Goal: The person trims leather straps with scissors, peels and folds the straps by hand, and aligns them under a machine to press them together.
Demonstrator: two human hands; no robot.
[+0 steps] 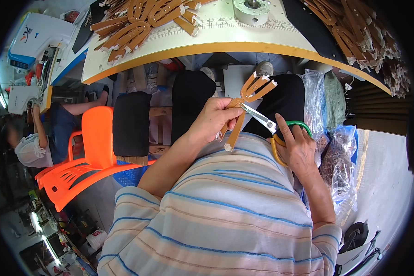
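My left hand [215, 117] pinches a brown strappy piece [253, 92], perhaps a leather sandal upper, with pale frayed tips on its strap ends. It is held above my lap. My right hand [298, 146] grips a pair of scissors [265, 121] with one green and one yellow handle loop. Their metal blades reach left to the brown piece, close by my left fingertips. Whether the blade tips touch the straps I cannot tell.
Ahead is a table [207, 49] with a printed ruler, a round metal part [252, 11] and heaps of similar brown pieces [142, 20]. An orange chair [96, 152] stands left, plastic bags [340, 161] right. Another person [34, 147] sits at a sewing machine [25, 99].
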